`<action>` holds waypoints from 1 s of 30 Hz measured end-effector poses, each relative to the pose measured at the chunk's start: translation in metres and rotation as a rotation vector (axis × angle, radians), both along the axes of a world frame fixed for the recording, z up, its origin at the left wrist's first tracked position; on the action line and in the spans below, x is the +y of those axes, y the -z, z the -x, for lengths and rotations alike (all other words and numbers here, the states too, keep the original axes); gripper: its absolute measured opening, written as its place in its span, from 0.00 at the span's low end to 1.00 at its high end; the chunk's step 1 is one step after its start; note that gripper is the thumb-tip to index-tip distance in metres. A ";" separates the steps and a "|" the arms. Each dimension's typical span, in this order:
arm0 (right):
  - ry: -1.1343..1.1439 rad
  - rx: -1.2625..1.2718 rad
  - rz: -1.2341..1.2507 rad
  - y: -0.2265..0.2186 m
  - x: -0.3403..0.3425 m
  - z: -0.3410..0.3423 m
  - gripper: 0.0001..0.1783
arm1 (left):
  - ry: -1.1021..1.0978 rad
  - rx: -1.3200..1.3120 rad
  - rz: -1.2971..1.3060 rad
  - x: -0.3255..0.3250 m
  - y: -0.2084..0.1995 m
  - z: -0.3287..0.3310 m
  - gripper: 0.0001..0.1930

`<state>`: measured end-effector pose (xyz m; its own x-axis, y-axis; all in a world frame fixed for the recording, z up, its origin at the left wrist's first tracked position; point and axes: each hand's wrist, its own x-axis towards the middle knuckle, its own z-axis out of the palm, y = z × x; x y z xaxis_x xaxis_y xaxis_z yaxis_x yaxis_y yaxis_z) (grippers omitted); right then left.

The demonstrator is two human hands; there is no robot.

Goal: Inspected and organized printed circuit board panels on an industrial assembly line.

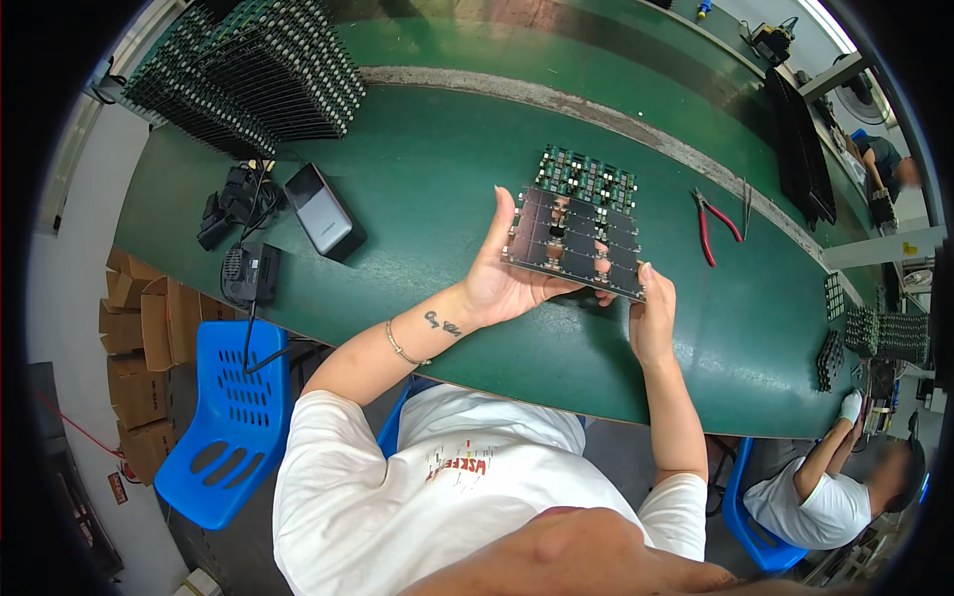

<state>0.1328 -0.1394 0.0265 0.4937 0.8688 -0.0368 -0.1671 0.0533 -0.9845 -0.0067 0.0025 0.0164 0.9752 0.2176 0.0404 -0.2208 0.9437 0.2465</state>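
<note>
A dark circuit board panel (571, 238), divided into several small boards with cut-outs, is held tilted above the green table. My left hand (497, 283) supports its left side from below, thumb raised along the left edge and fingers under the panel. At the near right corner, my right hand (653, 313) pinches the panel, with its thumb on the edge. Just beyond the held panel is a green circuit board panel (586, 177) covered in small components; its near part is hidden. Red-handled pliers (706, 223) and metal tweezers (746, 207) lie to the right.
On the green table (427, 149) stand tall stacks of circuit board panels (268, 79) at the far left. Nearer are a grey power bank (323, 211) and black adapters with cables (248, 273). A blue chair (234, 417) stands at left; a co-worker (830, 487) sits at right.
</note>
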 end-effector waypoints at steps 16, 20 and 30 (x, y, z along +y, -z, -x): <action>0.206 -1.163 0.119 0.027 0.022 -0.052 0.22 | 0.021 0.007 0.002 0.001 0.011 0.000 0.46; -0.019 -1.303 0.266 0.031 0.023 -0.055 0.29 | -0.003 0.002 -0.006 0.004 0.004 0.001 0.44; 0.075 -0.829 0.120 0.033 0.021 -0.040 0.31 | -0.911 0.193 -1.216 0.101 -0.151 0.055 0.39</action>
